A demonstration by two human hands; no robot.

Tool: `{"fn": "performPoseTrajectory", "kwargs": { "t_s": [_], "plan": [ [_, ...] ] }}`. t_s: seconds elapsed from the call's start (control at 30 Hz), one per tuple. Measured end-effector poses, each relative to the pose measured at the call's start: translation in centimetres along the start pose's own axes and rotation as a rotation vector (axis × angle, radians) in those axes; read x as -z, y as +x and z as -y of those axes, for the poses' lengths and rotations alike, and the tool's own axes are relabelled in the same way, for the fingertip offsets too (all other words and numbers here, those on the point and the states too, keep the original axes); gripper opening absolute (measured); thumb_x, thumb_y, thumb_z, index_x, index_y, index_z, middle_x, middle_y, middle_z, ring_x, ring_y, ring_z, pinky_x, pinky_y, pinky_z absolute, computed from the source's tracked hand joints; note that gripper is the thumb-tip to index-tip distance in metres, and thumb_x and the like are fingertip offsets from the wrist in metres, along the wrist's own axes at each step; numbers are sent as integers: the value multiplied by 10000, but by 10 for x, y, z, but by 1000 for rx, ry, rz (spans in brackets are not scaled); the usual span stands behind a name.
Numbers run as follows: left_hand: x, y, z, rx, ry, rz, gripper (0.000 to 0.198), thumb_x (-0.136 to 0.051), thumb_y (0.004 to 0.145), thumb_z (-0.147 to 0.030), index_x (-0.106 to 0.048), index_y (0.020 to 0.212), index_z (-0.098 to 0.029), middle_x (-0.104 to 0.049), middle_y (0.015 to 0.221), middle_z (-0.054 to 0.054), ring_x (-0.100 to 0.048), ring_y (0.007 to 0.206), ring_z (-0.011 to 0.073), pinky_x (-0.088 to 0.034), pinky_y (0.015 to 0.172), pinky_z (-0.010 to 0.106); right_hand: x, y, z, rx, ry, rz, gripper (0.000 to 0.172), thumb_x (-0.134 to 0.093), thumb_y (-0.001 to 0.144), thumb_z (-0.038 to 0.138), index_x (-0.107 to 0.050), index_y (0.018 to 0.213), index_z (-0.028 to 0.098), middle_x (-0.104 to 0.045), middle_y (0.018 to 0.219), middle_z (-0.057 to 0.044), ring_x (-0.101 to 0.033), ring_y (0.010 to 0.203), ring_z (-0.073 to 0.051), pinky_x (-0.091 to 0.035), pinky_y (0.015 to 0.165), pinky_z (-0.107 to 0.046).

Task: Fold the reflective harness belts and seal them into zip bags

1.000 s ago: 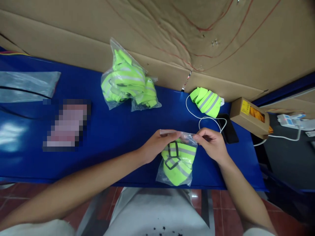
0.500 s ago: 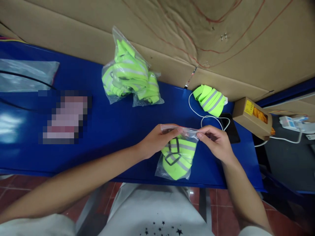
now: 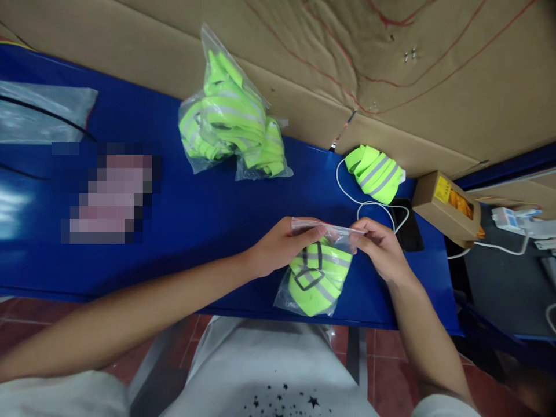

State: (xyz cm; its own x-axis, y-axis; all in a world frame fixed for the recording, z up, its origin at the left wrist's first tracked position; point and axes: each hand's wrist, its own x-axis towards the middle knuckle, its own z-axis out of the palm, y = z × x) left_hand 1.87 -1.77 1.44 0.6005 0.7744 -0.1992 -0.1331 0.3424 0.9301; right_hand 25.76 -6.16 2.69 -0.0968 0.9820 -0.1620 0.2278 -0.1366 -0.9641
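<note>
A clear plastic bag (image 3: 284, 295) hangs near the table's front edge, with a folded neon-yellow reflective strap (image 3: 319, 295) and dark buckles inside it. My left hand (image 3: 289, 243) pinches the left part of the bag's top edge, thumb on the near side. At the right corner of that edge, my right hand (image 3: 377, 243) grips the plastic between thumb and fingers. Farther back lies a pile of bagged neon straps (image 3: 234, 124). A loose folded neon strap (image 3: 376, 174) rests behind my right hand.
On the blue table (image 3: 191, 226) are a blurred-out item (image 3: 113, 194), a flat plastic bag (image 3: 47, 116) under black cables, a white cable (image 3: 347, 194), a dark phone-like device (image 3: 410, 231) and a cardboard box (image 3: 447, 208). A cardboard wall (image 3: 313, 116) stands behind.
The camera view has shifted slightly. My right thumb has changed position a little at the bag's top corner; both hands keep hold of the bag.
</note>
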Motion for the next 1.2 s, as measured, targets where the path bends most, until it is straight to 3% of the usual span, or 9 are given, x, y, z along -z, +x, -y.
{"fn": "performPoseTrajectory", "kwargs": {
  "t_s": [0.2,0.33,0.47,0.63,0.77,1.0,1.2],
  "plan": [
    [2,2,2,53,-49,-26,343,-718,908,-461,-803,1062,-166,-795,1101,73,-709,1013,207,-519,930,291,10,3,4,-74,-20,-10,217,-849,810,397,-748,832,206,-702,739,-2,-587,622,-114,-469,579,-238],
    [3,5,3,182,-304,38,393,-764,865,-484,-795,1084,-159,-801,1042,94,-737,936,212,-554,887,310,15,3,5,-90,-64,-37,255,-859,787,426,-787,890,204,-732,764,-27,-611,638,-132,-502,566,-251],
    [4,7,4,300,-451,26,446,-775,862,-466,-772,1153,-128,-782,1143,148,-751,999,243,-575,899,332,17,2,4,-85,-61,-46,251,-843,808,418,-800,946,213,-723,758,-24,-617,653,-134,-508,568,-246],
    [6,9,4,275,-459,86,417,-708,920,-462,-765,1197,-155,-779,1175,134,-746,1054,252,-580,912,334,10,2,6,-46,-86,-80,185,-819,839,395,-773,852,216,-691,724,-1,-576,617,-110,-467,558,-227],
    [7,9,5,279,-438,57,397,-730,898,-459,-781,1164,-169,-793,1127,114,-756,985,235,-579,880,316,5,2,5,2,-109,-123,180,-803,852,371,-739,810,209,-676,717,6,-553,606,-103,-437,564,-229],
    [7,8,7,256,-422,67,378,-742,891,-462,-790,1136,-178,-800,1089,101,-751,952,214,-569,862,293,1,3,4,39,-129,-86,158,-765,881,360,-712,879,212,-635,724,17,-542,619,-111,-455,600,-248],
    [7,6,9,248,-366,81,406,-715,910,-478,-772,1187,-188,-787,1148,104,-746,974,227,-562,858,303,-3,1,4,83,-147,-108,150,-726,897,321,-652,820,216,-588,703,25,-528,621,-115,-431,589,-250]
  ]
}}
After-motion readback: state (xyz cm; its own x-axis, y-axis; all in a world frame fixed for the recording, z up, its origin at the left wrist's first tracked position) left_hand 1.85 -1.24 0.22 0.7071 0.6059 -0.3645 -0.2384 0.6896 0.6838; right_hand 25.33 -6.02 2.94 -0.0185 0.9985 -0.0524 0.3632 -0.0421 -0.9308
